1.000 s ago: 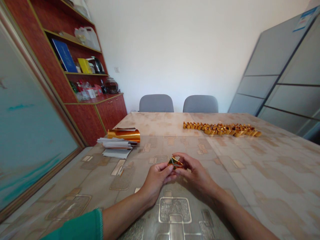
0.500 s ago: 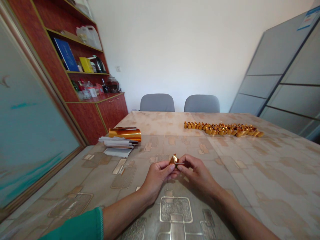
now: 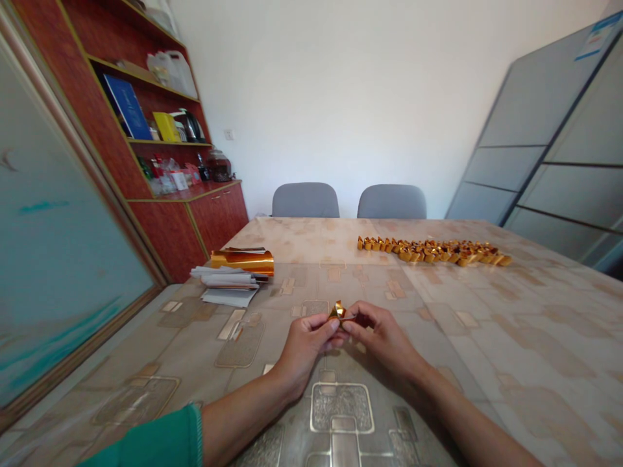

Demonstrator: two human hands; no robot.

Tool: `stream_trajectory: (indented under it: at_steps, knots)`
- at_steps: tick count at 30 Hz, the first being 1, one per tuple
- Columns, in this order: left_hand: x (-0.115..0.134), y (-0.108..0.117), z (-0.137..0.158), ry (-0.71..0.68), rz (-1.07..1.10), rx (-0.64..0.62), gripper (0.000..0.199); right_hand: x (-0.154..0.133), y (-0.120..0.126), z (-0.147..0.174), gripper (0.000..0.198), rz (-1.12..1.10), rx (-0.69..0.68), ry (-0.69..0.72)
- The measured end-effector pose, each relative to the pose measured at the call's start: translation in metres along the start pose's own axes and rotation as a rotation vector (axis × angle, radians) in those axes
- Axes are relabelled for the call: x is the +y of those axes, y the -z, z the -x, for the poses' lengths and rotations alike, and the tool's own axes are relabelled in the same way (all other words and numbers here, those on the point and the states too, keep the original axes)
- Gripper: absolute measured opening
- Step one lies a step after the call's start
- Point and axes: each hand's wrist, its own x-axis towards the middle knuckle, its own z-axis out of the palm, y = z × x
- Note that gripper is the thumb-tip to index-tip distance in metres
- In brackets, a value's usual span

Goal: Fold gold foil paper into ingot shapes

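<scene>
A small piece of shiny gold foil paper (image 3: 339, 310), folded to a peak, is held between both hands above the table. My left hand (image 3: 311, 334) pinches its left side between thumb and fingers. On the other side, my right hand (image 3: 372, 324) grips its right edge with thumb and forefinger. Further back on the right lie rows of folded gold paper pieces (image 3: 433, 251). To the left are a curled gold foil sheet (image 3: 246, 262) and a stack of pale paper sheets (image 3: 228, 285), overlapping each other.
A patterned cloth covers the table (image 3: 160, 344). Two grey chairs, a left one (image 3: 305, 200) and a right one (image 3: 392, 201), stand at its far edge. A red-brown shelf cabinet (image 3: 219, 211) is at the left, grey panelled doors (image 3: 511, 143) at the right.
The gold paper between my fingers has changed shape slightly, its upper part looking more spread and turned. Both hands stay nearly in place; the view has shifted a little.
</scene>
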Motion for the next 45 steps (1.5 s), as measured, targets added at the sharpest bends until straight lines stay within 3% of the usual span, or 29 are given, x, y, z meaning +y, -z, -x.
stream_trajectory:
  at_steps: [11, 22, 45]
  knots:
    - [-0.0019, 0.0009, -0.0004, 0.021, 0.086, -0.013, 0.039, 0.0034, 0.0069, 0.001, 0.022, 0.008, 0.025, 0.029]
    - [-0.0045, 0.0014, 0.0007, -0.032, -0.022, -0.02, 0.045, -0.003, 0.0005, 0.0005, 0.015, 0.113, 0.005, 0.041]
    - [-0.0032, 0.0009, -0.0006, -0.016, -0.015, -0.021, 0.044, 0.0006, 0.0035, -0.0003, 0.015, 0.018, 0.008, 0.004]
